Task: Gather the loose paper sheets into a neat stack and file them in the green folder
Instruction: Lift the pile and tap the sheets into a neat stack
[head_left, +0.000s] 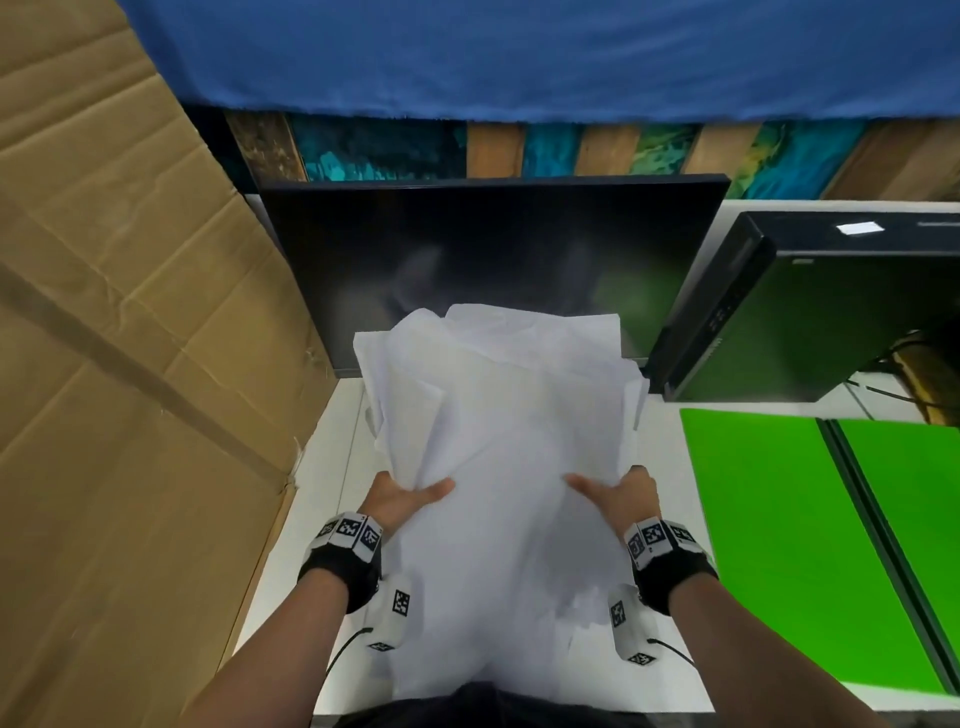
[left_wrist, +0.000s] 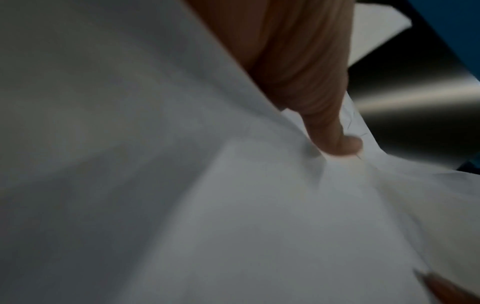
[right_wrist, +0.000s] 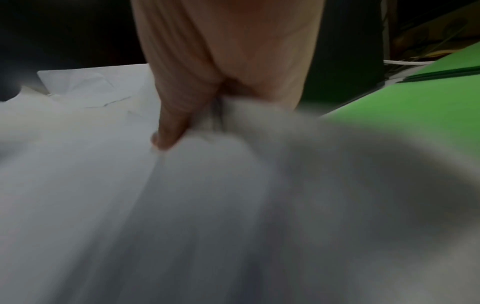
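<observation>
A loose, uneven bundle of white paper sheets (head_left: 504, 431) is held up in front of me above the white table (head_left: 332, 499). My left hand (head_left: 410, 493) grips its left edge, thumb on top, and my right hand (head_left: 608, 491) grips its right edge the same way. In the left wrist view the thumb (left_wrist: 330, 131) presses into the crumpled paper (left_wrist: 182, 185). The right wrist view shows the right thumb (right_wrist: 171, 127) pinching the sheets (right_wrist: 182, 205). The green folder (head_left: 810, 551) lies open flat on the table to the right, also seen as the folder (right_wrist: 415, 115) past the right hand.
A large cardboard sheet (head_left: 119, 364) leans along the left side. A dark monitor (head_left: 483, 260) stands behind the papers, and a black computer case (head_left: 789, 306) sits at the back right with cables beside it. A blue cloth (head_left: 519, 52) hangs above.
</observation>
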